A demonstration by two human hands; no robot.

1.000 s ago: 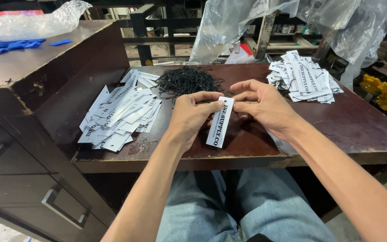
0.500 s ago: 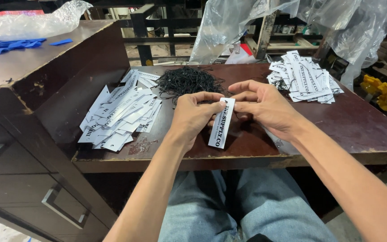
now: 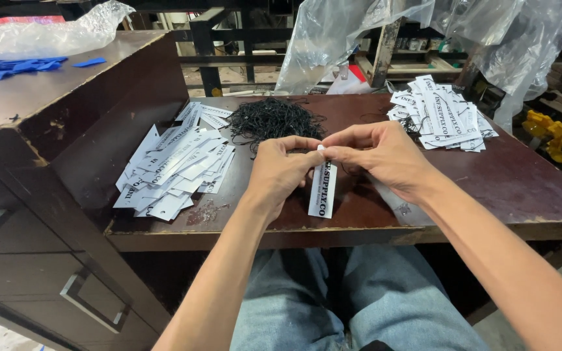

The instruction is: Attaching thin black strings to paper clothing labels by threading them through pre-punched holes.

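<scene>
A narrow white paper tag (image 3: pixel 322 190) with black print hangs upright over the dark wooden table (image 3: pixel 508 188). My left hand (image 3: pixel 280 170) and my right hand (image 3: pixel 378 156) pinch its top end together, fingertips touching. Behind my hands lies a tangle of thin black strings (image 3: pixel 271 119). A spread pile of white tags (image 3: pixel 175 164) lies to the left of my hands. Another pile of white tags (image 3: pixel 442 113) lies at the back right.
A taller dark cabinet (image 3: pixel 40 123) with drawers stands at the left, with blue pieces (image 3: pixel 8 67) and clear plastic on top. Clear plastic sheeting (image 3: pixel 359 39) hangs behind the table. A yellow toy vehicle (image 3: pixel 557 140) sits on the floor at the right.
Both hands have stayed over the same spot. The tag now hangs straighter below my fingertips, which have closed tighter on its top end.
</scene>
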